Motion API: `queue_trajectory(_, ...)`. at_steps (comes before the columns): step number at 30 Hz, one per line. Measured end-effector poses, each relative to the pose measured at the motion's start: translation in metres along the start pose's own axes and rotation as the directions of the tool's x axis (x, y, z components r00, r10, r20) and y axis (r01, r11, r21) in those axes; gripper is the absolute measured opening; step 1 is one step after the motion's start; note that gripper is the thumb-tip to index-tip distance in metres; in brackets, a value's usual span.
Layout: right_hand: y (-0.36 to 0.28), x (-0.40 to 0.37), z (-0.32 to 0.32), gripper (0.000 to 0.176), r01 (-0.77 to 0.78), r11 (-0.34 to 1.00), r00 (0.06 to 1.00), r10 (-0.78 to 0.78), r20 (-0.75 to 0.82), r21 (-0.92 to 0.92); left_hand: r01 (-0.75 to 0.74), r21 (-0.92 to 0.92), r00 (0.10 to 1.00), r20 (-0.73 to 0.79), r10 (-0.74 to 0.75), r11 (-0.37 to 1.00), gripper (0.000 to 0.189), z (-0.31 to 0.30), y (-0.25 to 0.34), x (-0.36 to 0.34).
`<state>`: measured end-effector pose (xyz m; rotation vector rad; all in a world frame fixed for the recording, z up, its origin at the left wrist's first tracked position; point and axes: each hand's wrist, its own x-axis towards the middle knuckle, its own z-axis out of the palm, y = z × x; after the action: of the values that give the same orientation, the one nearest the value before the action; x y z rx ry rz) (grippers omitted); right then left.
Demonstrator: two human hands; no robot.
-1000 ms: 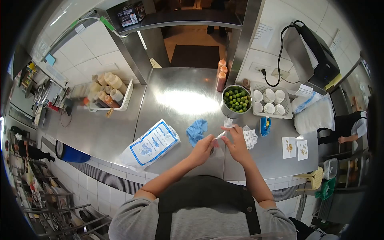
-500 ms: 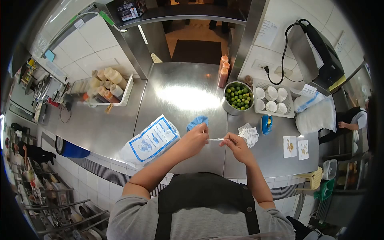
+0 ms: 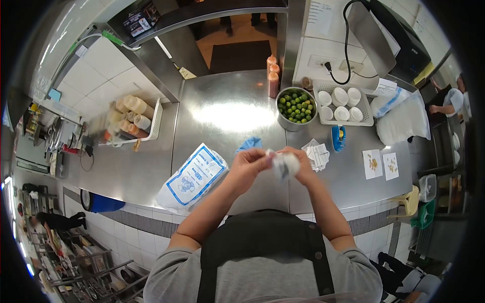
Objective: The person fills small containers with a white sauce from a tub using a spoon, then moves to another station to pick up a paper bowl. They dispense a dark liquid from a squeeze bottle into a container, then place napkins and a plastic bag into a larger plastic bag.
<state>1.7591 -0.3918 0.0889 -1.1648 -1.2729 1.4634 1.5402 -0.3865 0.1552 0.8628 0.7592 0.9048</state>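
Between my hands, above the front of the steel counter [image 3: 202, 91], is a small clear plastic bag [image 3: 285, 165] with whitish contents, blurred by motion. My left hand [image 3: 247, 170] pinches the bag's left end between thumb and fingers. On the other side, my right hand [image 3: 302, 162] is closed at the bag, its fingertips partly hidden behind it. Just beyond my left hand lies a crumpled blue cloth [image 3: 250, 144]. A white pack with blue print [image 3: 194, 177] rests left of my left forearm. Printed paper slips [image 3: 317, 155] are piled to the right of my right hand.
A steel pot of green limes [image 3: 297, 106], a basket of white cups [image 3: 343, 105] and a blue tape dispenser [image 3: 338, 139] stand to the right. Sauce bottles [image 3: 273, 81] are at the back. Another basket [image 3: 156, 118] holds bottles at left.
The twisted strand stretched between my hands has given way to a rounded, blurred bag. My right hand has moved up and closer to my left. The view has shifted slightly.
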Motion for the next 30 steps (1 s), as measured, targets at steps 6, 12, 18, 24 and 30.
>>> queue_trajectory(6, 0.000, -0.012, 0.051, 0.011, 0.320, 0.630, 0.896, -0.445, 0.009, -0.708, -0.199, 0.789, 0.859, -0.146, 0.492, 0.581, 0.013, -0.030, -0.061, 0.036)
queue_trajectory(12, 0.000, -0.010, 0.042, 0.014, 0.367, 0.811, 0.870, -0.473, -0.142, -0.456, -0.322, 0.820, 0.858, 0.043, 0.512, 0.472, 0.013, -0.021, -0.058, 0.027)
queue_trajectory(18, -0.012, 0.005, 0.027, 0.010, 0.112, 0.974, 0.972, -0.065, -0.228, 0.199, -0.442, 0.802, 0.774, 0.115, 0.623, 0.402, 0.018, 0.015, -0.015, 0.013)
queue_trajectory(24, -0.044, 0.004, 0.031, 0.017, 0.276, 0.876, 0.897, -0.087, -0.434, 0.396, -0.407, 0.465, 0.911, 0.143, 0.387, 0.786, 0.026, 0.021, -0.002, 0.007)
queue_trajectory(30, -0.053, -0.003, 0.033, 0.008, 0.278, 0.960, 0.836, -0.254, -0.487, -0.025, -0.399, 0.332, 0.913, 0.054, 0.404, 0.855, 0.034, 0.030, -0.010, 0.003)
